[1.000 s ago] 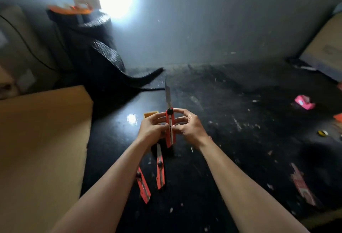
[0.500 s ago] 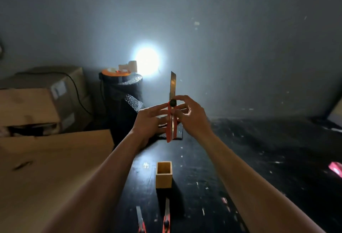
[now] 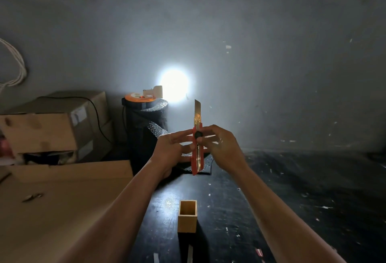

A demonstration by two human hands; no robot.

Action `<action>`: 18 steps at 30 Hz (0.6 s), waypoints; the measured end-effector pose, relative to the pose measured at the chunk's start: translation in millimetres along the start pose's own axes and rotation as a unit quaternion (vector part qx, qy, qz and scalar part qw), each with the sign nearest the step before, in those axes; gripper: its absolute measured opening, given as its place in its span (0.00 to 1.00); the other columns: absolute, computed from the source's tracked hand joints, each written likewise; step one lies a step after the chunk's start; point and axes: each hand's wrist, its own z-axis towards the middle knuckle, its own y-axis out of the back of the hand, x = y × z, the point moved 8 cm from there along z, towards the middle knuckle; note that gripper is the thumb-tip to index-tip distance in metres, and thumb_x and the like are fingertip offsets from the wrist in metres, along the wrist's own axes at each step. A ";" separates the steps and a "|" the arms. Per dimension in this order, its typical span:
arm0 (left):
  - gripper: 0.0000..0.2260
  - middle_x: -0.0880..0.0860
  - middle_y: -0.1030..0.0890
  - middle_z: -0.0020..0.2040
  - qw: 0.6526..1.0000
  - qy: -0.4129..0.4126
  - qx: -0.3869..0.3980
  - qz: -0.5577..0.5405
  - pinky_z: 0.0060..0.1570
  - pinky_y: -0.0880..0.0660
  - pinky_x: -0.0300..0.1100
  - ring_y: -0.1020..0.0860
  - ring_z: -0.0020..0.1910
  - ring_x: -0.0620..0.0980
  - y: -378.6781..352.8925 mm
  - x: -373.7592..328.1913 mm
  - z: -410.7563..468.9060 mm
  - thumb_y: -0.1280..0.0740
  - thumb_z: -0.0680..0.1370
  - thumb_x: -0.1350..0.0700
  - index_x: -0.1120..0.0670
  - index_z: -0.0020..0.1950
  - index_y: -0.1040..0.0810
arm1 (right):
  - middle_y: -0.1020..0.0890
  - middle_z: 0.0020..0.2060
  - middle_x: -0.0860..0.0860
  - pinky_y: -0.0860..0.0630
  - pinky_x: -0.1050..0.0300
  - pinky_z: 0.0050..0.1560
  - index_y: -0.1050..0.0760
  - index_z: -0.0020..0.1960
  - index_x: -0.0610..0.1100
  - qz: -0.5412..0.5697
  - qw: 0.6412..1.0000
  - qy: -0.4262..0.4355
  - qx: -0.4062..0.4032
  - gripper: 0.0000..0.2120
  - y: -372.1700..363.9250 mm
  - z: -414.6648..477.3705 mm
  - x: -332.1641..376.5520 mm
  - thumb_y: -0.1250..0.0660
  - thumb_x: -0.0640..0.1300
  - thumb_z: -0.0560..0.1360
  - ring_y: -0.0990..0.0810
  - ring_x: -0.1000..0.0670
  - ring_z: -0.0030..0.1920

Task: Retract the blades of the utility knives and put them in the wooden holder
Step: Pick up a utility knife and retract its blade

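I hold a red utility knife (image 3: 197, 158) upright in front of me, its metal blade sticking out of the top. My left hand (image 3: 169, 154) grips the knife body from the left. My right hand (image 3: 224, 147) grips it from the right, with fingers at the black slider knob. Below them the square wooden holder (image 3: 187, 219) stands upright and empty on the black table (image 3: 271, 210). Two blade tips of other knives (image 3: 190, 255) show at the bottom edge, in front of the holder.
A wooden board (image 3: 52, 210) lies to the left. Cardboard boxes (image 3: 46, 129) stand at the back left, next to a black bubble-wrap roll (image 3: 150, 129) topped by an orange reel. A bright lamp glare marks the grey wall. Small scraps dot the table.
The view has tilted up and the hands have raised the knife. The other knives on the table have slid almost out of view, and the holder now stands lower in view.
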 end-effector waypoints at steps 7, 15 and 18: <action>0.21 0.56 0.12 0.56 1.000 0.013 0.015 -0.019 0.43 0.14 0.49 0.12 0.51 0.56 -7.9 -0.7 1.2 0.32 0.76 0.75 0.57 0.64 0.15 | 0.16 0.47 0.64 0.19 0.63 0.49 0.19 0.51 0.57 0.001 1.000 -0.005 0.007 0.05 5.2 -10.1 -6.5 0.28 0.48 0.78 0.15 0.58 0.47; 0.21 0.56 0.12 0.56 0.998 0.038 0.037 -0.019 0.49 0.16 0.52 0.14 0.56 0.59 -14.8 -2.1 1.0 0.34 0.77 0.74 0.55 0.63 0.15 | 0.15 0.46 0.64 0.20 0.65 0.52 0.19 0.48 0.59 0.009 1.000 -0.020 0.002 0.07 12.2 -18.5 -8.4 0.26 0.47 0.76 0.15 0.59 0.47; 0.21 0.56 0.11 0.55 0.998 0.043 0.042 -0.023 0.47 0.16 0.51 0.13 0.55 0.58 -17.4 -3.5 -2.0 0.36 0.77 0.74 0.55 0.62 0.14 | 0.15 0.46 0.63 0.23 0.69 0.50 0.17 0.50 0.56 0.010 1.000 -0.026 0.010 0.05 12.9 -22.5 -10.3 0.26 0.47 0.76 0.15 0.62 0.45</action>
